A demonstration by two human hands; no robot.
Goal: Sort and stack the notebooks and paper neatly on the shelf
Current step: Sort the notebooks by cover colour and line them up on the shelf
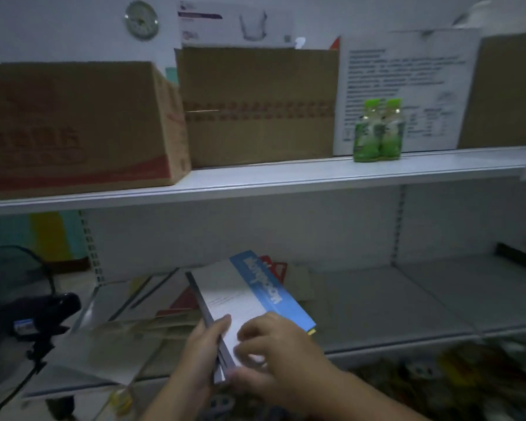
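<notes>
Blue-and-white notebooks [246, 296], a thin stack, are held in both hands above the lower shelf [407, 302]. The left hand [199, 357] grasps the spine edge, thumb on the cover. The right hand [281, 357] grasps the near end, its fingers [251, 332] curled onto the cover. Beyond the fingers, loose papers [140, 326] and red covers [274, 268] lie on the shelf. Well above them stand cardboard boxes [255, 107] and green bottles [378, 132].

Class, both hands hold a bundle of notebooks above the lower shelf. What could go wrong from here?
1. The notebooks are gripped only at their near end by the left hand and right hand; the bundle might fan out or slip.
2. Set down on the untidy papers below, the stack may sit crooked or slide.
</notes>
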